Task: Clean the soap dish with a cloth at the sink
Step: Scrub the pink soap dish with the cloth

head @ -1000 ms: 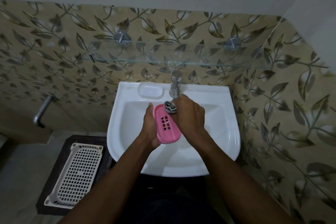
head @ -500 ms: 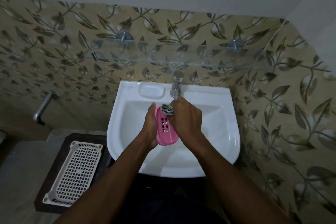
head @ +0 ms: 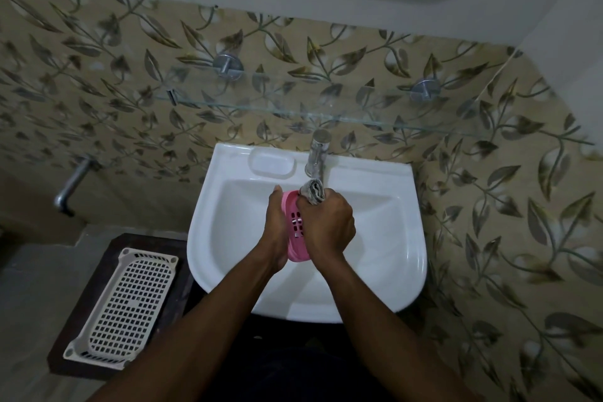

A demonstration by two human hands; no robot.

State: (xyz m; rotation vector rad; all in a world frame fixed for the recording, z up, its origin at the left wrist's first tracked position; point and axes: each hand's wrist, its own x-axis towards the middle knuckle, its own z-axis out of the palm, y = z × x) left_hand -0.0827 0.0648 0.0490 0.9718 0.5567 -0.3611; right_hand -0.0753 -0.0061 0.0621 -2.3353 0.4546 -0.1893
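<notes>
Over the white sink my left hand grips a pink slotted soap dish from its left side, held on edge. My right hand covers the dish's right part and grips a bunched grey cloth, whose end sticks out above the fist. The cloth is pressed against the dish. Most of the dish is hidden between the two hands.
A chrome tap stands just behind the hands, with a moulded soap recess to its left. A glass shelf juts from the leaf-patterned wall above. A white perforated tray lies on a dark stool at left, below a wall tap.
My right hand with the cloth has slid up and left along the dish, covering more of it. The left hand holds the dish in the same place.
</notes>
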